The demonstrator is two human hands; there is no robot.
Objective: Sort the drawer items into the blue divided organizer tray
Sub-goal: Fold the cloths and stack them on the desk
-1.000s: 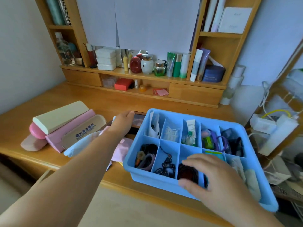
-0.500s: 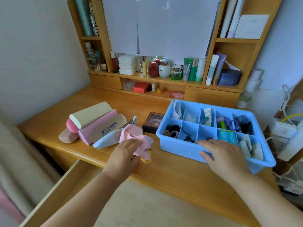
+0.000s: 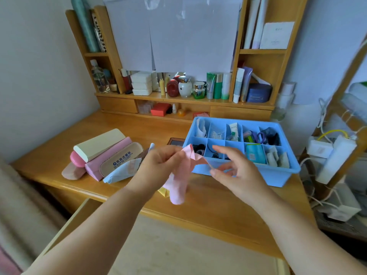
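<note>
Holding a pink cloth point(image 3: 179, 175) above the desk point(image 3: 139, 128), the left hand point(image 3: 156, 167) has its fingers curled round the upper part, and the rest hangs down in front of the desk's front edge. The right hand point(image 3: 232, 167) pinches the cloth's other corner between thumb and forefinger (its remaining fingers are spread loosely), so a strip of pink stretches between the two hands, just in front of the tray point(image 3: 286, 175).

That blue tray sits on the right part of the desk, its near wall just behind the right hand. Its compartments hold small things: dark hair ties point(image 3: 198, 148) in the near left cell, a blue packet point(image 3: 255, 153) further right, a small tube point(image 3: 234, 131) in the back row, and purple and dark bits point(image 3: 266, 135) at the back right. What several of these are is too small to tell.

Left of the hands lies a cluster of cases: a cream one point(image 3: 99, 143) resting on a pink one point(image 3: 111, 155), and a beige one point(image 3: 121, 157) with printed characters beside them. A pale blue cloth point(image 3: 119, 172) lies at their near end, and a yellow scrap point(image 3: 163, 192) peeks out under the pink cloth. A dark square box point(image 3: 175, 141) touches the tray's left wall. An open drawer point(image 3: 65, 231) shows at bottom left.
</note>
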